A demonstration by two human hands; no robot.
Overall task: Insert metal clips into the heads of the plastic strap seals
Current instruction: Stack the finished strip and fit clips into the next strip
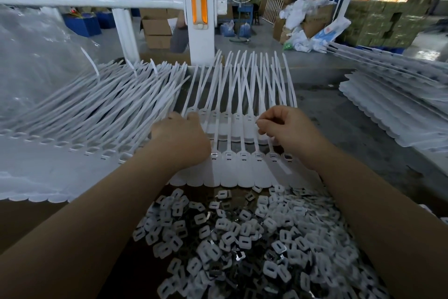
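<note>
Nearest lies a heap of clips (242, 238), small square pieces with a slot, some white and some shiny metal, spread over the near worktop (36, 221). Just beyond it sits the near row of seals (242, 167), flags side by side, each head showing a slot; these look already filled, though I cannot be sure.

Farther on, both hands work at the far row of seals (232, 121). The left hand (180, 136) rests on the row's left end, fingers curled over the heads, steadying them. The right hand (283, 126) hovers at the right end, fingers drawn together as if pinching a clip; the clip itself is too small to see.

To do this well, hold the row flat, square the clip to the slot, and press it straight down until seated, working head by head.

The loose straps (242, 80) fan away beyond.
</note>
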